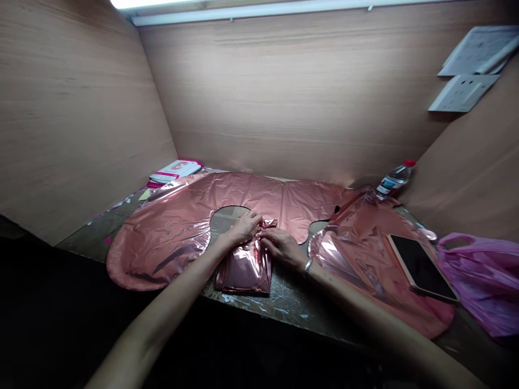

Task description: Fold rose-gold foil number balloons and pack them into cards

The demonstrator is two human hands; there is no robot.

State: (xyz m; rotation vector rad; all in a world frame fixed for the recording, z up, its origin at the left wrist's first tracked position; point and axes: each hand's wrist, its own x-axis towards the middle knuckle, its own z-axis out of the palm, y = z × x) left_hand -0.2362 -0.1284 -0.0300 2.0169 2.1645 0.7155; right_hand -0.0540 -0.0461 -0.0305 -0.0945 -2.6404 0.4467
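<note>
Looks mid-fold: left hand [244, 228] and right hand [284, 247] close together on the far end of the folded foil [242, 270] beneath them, pinch or press can't tell; next likely calls for flattening.

Pale brown wooden boards close in the workplace, with a back wall [284, 97] at twelve o'clock, a left wall [81, 119] at nine to ten and a right wall [474, 162] at three. A bright white lamp [158, 2] is cut off by the upper edge at eleven o'clock, beside a white pipe [284, 14] running across twelve, while at two o'clock a white socket plate [464, 93] sits just below some papers [478, 51]. The dark, worn table [292, 300] has its scuffed front edge at six o'clock, with deep shadow from there to eight.
</note>
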